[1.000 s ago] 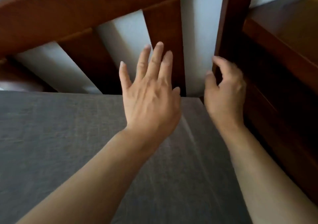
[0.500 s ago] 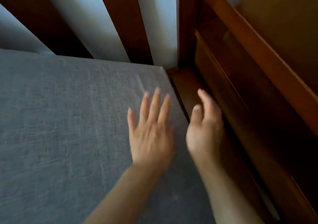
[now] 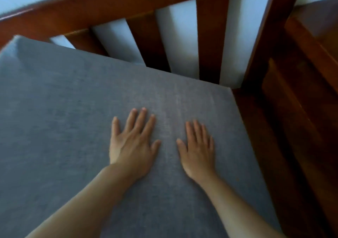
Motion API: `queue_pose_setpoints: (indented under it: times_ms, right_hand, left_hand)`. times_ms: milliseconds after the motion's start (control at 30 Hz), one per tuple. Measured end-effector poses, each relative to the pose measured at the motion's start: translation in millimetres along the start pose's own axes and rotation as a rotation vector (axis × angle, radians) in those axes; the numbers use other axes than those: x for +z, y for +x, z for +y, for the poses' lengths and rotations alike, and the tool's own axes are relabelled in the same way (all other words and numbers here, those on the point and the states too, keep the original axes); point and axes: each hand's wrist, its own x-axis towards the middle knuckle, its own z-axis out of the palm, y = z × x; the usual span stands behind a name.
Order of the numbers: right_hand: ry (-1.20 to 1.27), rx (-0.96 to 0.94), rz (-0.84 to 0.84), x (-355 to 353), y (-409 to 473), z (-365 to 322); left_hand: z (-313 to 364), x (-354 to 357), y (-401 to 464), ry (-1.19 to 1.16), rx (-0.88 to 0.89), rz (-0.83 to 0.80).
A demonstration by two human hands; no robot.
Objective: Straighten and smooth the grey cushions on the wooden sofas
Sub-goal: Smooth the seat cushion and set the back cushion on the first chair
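A large grey seat cushion (image 3: 64,118) fills most of the head view, lying on a dark wooden sofa. Its far right corner sits close to the corner post (image 3: 265,36). My left hand (image 3: 132,144) lies flat, palm down, on the cushion near the middle, fingers spread. My right hand (image 3: 198,150) lies flat beside it, a little to the right, fingers pointing away from me. Neither hand holds anything. The far left corner of the cushion (image 3: 14,43) stands raised against the backrest.
The slatted wooden backrest (image 3: 128,5) runs along the far edge, with a pale wall showing between the slats. The sofa's wooden side frame (image 3: 292,128) borders the cushion on the right. Another grey cushion (image 3: 320,16) on a neighbouring seat shows at top right.
Both hands have drawn back from the far right corner by the backrest and come down flat on the cushion top. The right hand has opened out from a curled pose.
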Motion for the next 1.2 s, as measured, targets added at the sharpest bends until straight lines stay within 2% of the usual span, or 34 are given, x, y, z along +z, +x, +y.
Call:
queue_pose_setpoints:
  times_ms: [33,67,133,167,200,267,300,333,367,400,467,500,533,600,633,667,800,933,1000,1033,1067,1133,1167,1200]
  right_hand:
    - [0.037,0.0,-0.028,-8,8,-9]
    - [0.129,-0.015,0.036,-27,15,-17]
    - [0.371,-0.059,0.38,-52,16,-43]
    - [0.419,-0.082,0.478,-55,10,-65]
    - [0.35,-0.135,0.444,-45,1,-86]
    - [0.134,-0.212,0.145,1,-25,-120]
    - [0.041,-0.182,0.007,8,-20,-126]
    - [0.057,-0.116,-0.081,2,-13,-135]
    - [0.108,-0.094,-0.059,-12,-5,-147]
    - [0.23,-0.113,0.049,-37,-2,-160]
    - [0.546,-0.159,0.408,-60,-16,-192]
    - [0.602,-0.196,0.516,-58,-30,-213]
    - [0.526,-0.244,0.533,-41,-50,-233]
    - [0.255,-0.371,0.312,9,-85,-251]
    - [0.154,-0.394,0.176,26,-90,-250]
    - [0.126,-0.386,0.109,34,-85,-251]
    - [0.1,-0.346,0.092,30,-73,-245]
    - [0.014,-0.279,-0.079,21,-80,-257]
    - [0.037,-0.243,-0.154,-8,-86,-271]
    - [0.085,-0.228,-0.139,-30,-94,-277]
    - [0.157,-0.222,-0.058,-52,-101,-281]
    - [0.293,-0.272,0.265,-93,-124,-272]
    - [0.38,-0.287,0.439,-97,-139,-262]
    - [0.449,-0.278,0.57,-86,-158,-249]
  left_hand:
    - [-1,-8,3,-0.006,0.027,0.05]
    - [-2,-22,4,-0.041,0.027,0.095]
    - [-27,-40,-7,-0.066,-0.049,0.294]
    - [-45,-39,-19,-0.081,-0.105,0.357]
    - [-62,-31,-32,-0.067,-0.142,0.3]
    - [-87,-19,-51,0.003,-0.154,0.051]
    - [-91,-21,-49,-0.005,-0.134,-0.004]
    - [-96,-33,-48,-0.018,-0.116,0.001]
    - [-101,-52,-54,-0.039,-0.119,0.055]
    - [-109,-70,-64,-0.049,-0.13,0.169]
    - [-143,-86,-96,-0.09,-0.194,0.405]
    - [-165,-79,-120,-0.115,-0.231,0.426]
    - [-181,-68,-143,-0.125,-0.251,0.364]
    - [-195,-41,-174,-0.094,-0.229,0.164]
    - [-198,-30,-180,-0.111,-0.217,0.111]
    - [-201,-24,-179,-0.141,-0.227,0.08]
    - [-198,-22,-167,-0.176,-0.217,0.15]
    - [-202,-26,-174,-0.195,-0.18,0.039]
    - [-204,-43,-180,-0.223,-0.174,-0.02]
    - [-202,-57,-186,-0.233,-0.182,-0.003]
    - [-200,-70,-193,-0.247,-0.191,0.068]
    - [-183,-84,-216,-0.316,-0.202,0.362]
    - [-174,-80,-231,-0.342,-0.184,0.512]
    - [-165,-68,-245,-0.351,-0.134,0.59]
